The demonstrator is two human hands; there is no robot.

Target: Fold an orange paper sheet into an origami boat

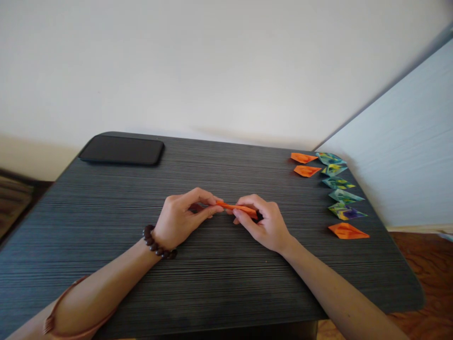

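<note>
Between my two hands is a narrow strip of folded orange paper point(230, 206), held a little above the dark table point(219, 293). My left hand point(186, 215) pinches its left end between thumb and fingertips. On the right part of the paper, my right hand point(264, 222) closes with thumb and fingers, hiding some of it. A dark beaded bracelet point(155, 243) circles my left wrist.
Several folded patterned paper boats point(341, 183) line the table's right side. An orange paper boat point(348, 231) lies in front of them, two orange paper boats point(307, 171) to their left. A black phone point(122, 150) lies back left. A pale wall point(212, 66) stands behind.
</note>
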